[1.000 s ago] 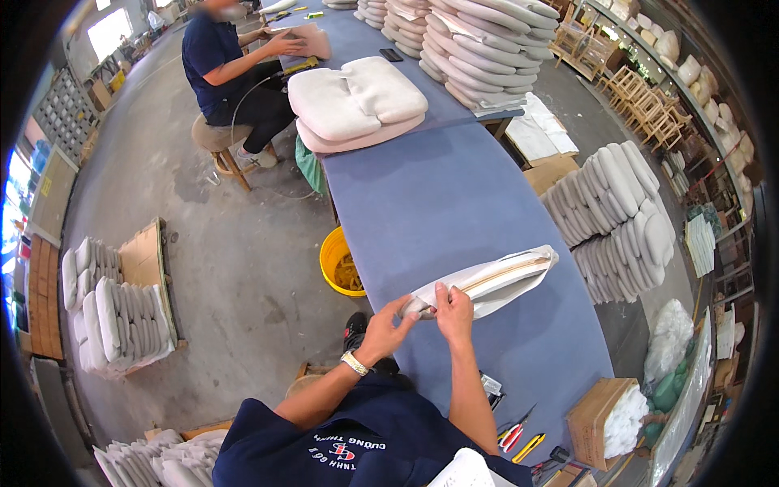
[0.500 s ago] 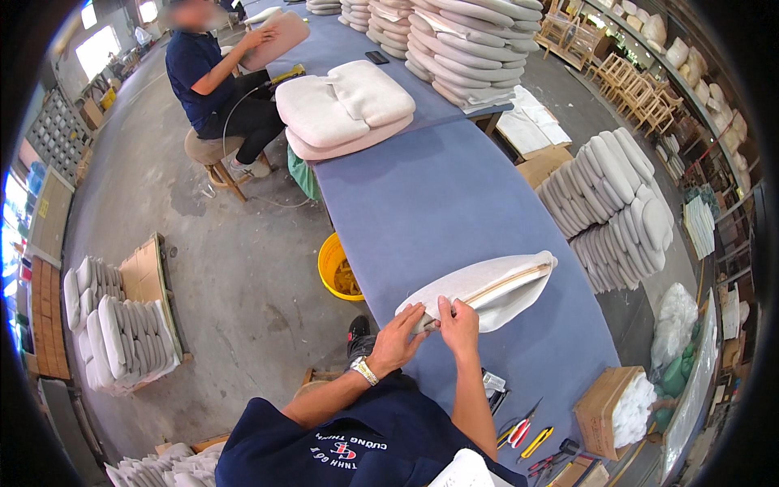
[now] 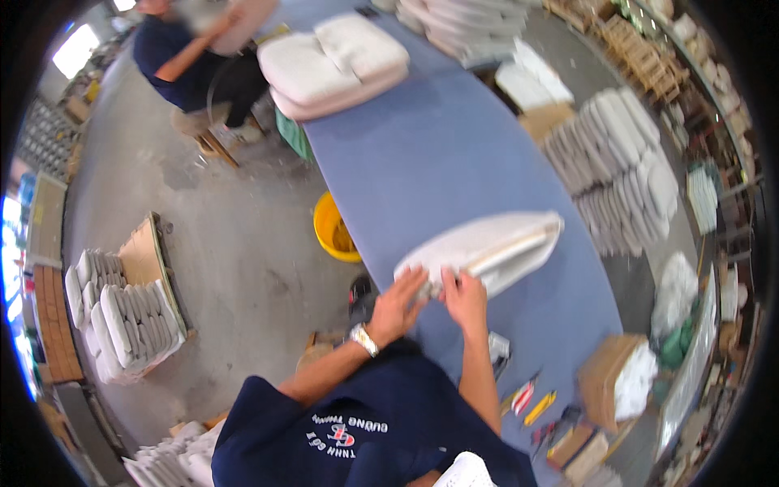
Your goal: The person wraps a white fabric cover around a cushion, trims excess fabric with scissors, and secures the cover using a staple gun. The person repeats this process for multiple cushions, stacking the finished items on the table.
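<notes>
A pale, cream-coloured seat cushion [image 3: 479,247] stands partly on edge at the near part of the blue table, its open seam facing right. My left hand [image 3: 398,307] grips its near left end, fingers stretched along the fabric. My right hand [image 3: 466,300] is closed beside it, thumb and fingers pinching the cushion's lower edge. What exactly lies between those fingertips is blurred and hidden. A watch [image 3: 364,339] sits on my left wrist.
On the blue table [image 3: 406,162] lie stacked cushions [image 3: 337,65], red-handled pliers [image 3: 523,398], a yellow cutter [image 3: 540,407] and a cardboard box [image 3: 600,377] with white stuffing. A yellow bucket [image 3: 331,235] stands at the left edge. A co-worker [image 3: 182,65] sits at the far left.
The whole view has shifted and blurred, with far things moving up. Both hands stay on the cushion's near end; the cushion sits slightly higher in the picture.
</notes>
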A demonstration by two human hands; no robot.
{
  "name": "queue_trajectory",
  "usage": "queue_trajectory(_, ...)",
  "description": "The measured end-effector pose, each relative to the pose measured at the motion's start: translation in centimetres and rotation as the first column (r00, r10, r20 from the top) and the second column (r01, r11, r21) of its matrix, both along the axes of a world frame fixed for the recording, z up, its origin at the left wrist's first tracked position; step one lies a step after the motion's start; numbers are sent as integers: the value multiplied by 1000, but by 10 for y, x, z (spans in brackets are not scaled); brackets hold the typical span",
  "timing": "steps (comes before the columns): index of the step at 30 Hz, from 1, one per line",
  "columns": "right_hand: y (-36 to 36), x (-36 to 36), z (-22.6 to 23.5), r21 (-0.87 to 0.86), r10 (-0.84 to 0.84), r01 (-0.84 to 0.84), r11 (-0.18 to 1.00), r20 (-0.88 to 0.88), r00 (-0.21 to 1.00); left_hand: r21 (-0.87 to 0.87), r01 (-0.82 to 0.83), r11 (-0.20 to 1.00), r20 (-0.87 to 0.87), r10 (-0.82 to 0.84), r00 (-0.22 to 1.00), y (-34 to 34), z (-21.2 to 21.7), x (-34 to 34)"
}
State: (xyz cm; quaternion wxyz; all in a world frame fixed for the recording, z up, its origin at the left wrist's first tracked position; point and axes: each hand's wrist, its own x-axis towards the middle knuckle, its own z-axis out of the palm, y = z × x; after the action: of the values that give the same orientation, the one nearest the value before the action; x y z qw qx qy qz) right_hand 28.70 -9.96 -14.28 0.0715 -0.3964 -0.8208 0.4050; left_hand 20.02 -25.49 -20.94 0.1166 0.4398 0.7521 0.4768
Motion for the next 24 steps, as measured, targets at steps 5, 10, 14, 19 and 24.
queue_trajectory(5, -1, 10, -13, -170, -79, 57, 984, -120, 990, 37, 5, 999, 7, -5, 1000, 2, -5, 3)
queue_trajectory(10, -6, 8, 7, -369, -170, 132, 920, -73, 983, 37, -22, 999, 72, 19, 997, 2, -3, 6)
queue_trajectory(14, -5, 5, 7, -387, -97, 95, 917, 14, 995, 39, -36, 999, 74, 33, 997, 2, -6, 2)
queue_trajectory(19, -6, 4, 8, -398, -117, 114, 910, 16, 993, 31, -46, 998, 39, 45, 998, 5, -2, 1)
queue_trajectory(24, -4, -5, 18, -453, -153, 130, 882, -14, 988, 6, -66, 998, 31, 66, 997, 7, 2, 0)
